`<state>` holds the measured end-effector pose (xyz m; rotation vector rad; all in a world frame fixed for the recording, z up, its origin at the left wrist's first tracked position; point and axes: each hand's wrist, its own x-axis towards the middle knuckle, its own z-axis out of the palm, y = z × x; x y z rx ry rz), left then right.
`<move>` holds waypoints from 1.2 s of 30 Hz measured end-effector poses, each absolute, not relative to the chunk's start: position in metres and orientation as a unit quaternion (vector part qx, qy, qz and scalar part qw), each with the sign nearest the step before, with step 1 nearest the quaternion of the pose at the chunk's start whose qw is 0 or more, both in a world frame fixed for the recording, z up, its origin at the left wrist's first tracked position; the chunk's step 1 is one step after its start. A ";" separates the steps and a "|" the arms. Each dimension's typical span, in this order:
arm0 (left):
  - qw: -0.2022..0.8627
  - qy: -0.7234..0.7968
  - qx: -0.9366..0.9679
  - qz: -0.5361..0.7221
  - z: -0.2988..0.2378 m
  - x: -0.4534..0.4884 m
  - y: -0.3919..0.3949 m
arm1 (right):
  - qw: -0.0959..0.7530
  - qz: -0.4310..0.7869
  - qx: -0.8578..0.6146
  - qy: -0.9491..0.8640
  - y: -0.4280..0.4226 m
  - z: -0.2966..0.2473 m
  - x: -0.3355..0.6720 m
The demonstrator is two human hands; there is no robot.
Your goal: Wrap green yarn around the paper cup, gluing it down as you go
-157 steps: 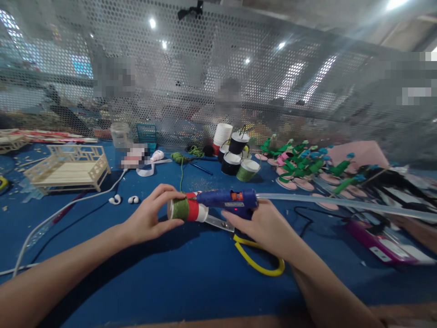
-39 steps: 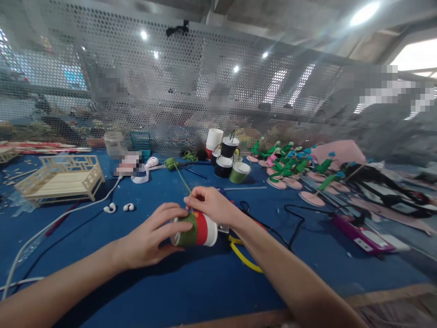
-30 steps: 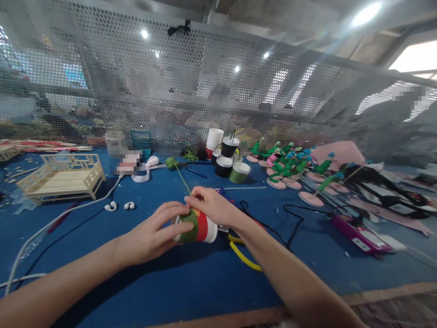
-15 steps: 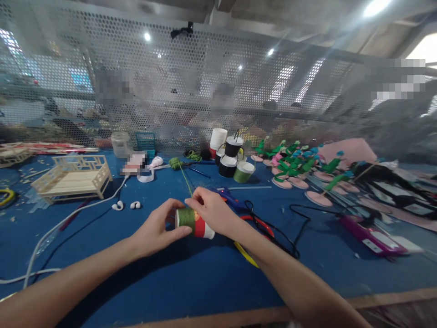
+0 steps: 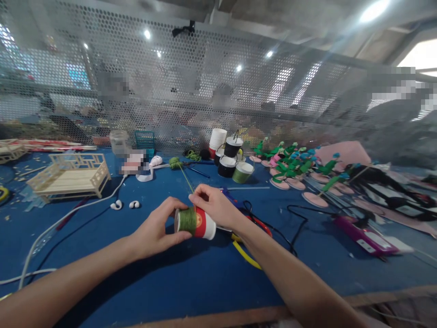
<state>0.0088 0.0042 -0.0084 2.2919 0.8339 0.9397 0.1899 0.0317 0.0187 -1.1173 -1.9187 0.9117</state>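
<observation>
My left hand [image 5: 157, 228] grips a paper cup [image 5: 205, 226] that lies on its side in the air, thumb below and fingers over the top at its left end. Green yarn [image 5: 187, 219] is wound round the cup's left half; the right half shows a red band and a white end. My right hand [image 5: 218, 206] is closed at the cup's upper side, pinching the yarn strand [image 5: 186, 178]. That strand runs back to a green yarn ball [image 5: 175, 163] on the blue table. The right fingertips are partly hidden.
Behind stand a white cup stack [image 5: 217, 139], black-wrapped cups [image 5: 227, 166] and a green-wrapped cup [image 5: 243, 172]. Right are green pipe-cleaner-like figures [image 5: 290, 168] and a purple power strip [image 5: 363, 236]. Yellow-handled pliers or scissors [image 5: 247, 256] lie under my right forearm. Left is a small wooden bed [image 5: 70, 177].
The cup has turned slightly, showing more of its red band and gold mark. My right hand has shifted a little right and up from the wound yarn, still pinching the strand.
</observation>
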 end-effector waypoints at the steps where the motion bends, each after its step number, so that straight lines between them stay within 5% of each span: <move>1: 0.257 0.306 0.849 0.346 -0.009 0.008 0.005 | 0.362 0.357 -0.433 -0.744 0.032 0.018 0.190; 26: 0.138 0.244 0.926 0.254 -0.008 0.006 0.002 | 0.331 0.528 -0.382 -0.682 0.036 0.010 0.190; 36: 0.133 0.260 0.924 0.245 -0.006 0.007 0.000 | 0.324 0.341 -0.514 -0.717 0.044 0.016 0.196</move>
